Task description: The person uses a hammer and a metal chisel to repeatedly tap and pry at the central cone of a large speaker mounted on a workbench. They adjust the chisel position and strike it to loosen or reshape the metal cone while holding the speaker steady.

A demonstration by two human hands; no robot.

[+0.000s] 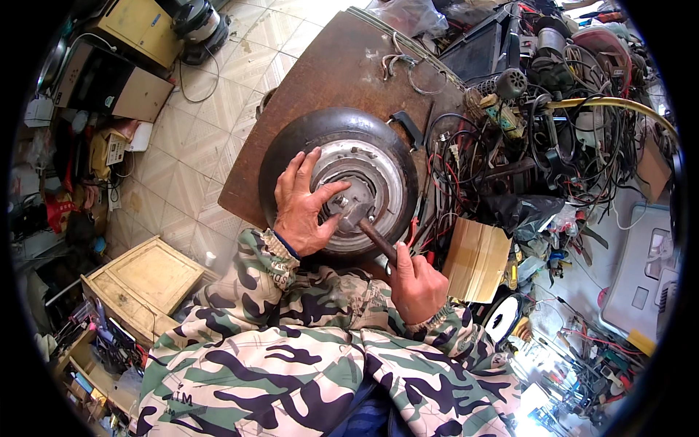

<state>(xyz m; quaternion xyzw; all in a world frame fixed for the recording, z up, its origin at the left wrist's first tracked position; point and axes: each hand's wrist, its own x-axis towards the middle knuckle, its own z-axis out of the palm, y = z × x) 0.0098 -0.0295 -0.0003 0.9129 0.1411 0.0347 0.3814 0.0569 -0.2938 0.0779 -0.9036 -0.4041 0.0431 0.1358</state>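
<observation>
A wheel with a black tyre [284,153] and a dull silver rim [389,178] lies flat on a brown worktable. My left hand [300,204] rests on its left side, with fingers stretched over tyre and rim. Its thumb and forefinger are spread apart over the hub [358,191]; whether they touch a small metal part there, I cannot tell. A hammer [378,239] is in my right hand [417,285], the fingers wrapped round its dark handle. Its metal head is over the hub, close to my left thumb, and hides part of the hub.
Beyond the wheel, the rusty-brown tabletop [320,73] holds a cable loop [426,81] and a black clamp-like piece [406,130]. Tangled wires and tools crowd the right, with a cardboard piece [477,260] near my right hand. A wooden cabinet [156,277] stands left.
</observation>
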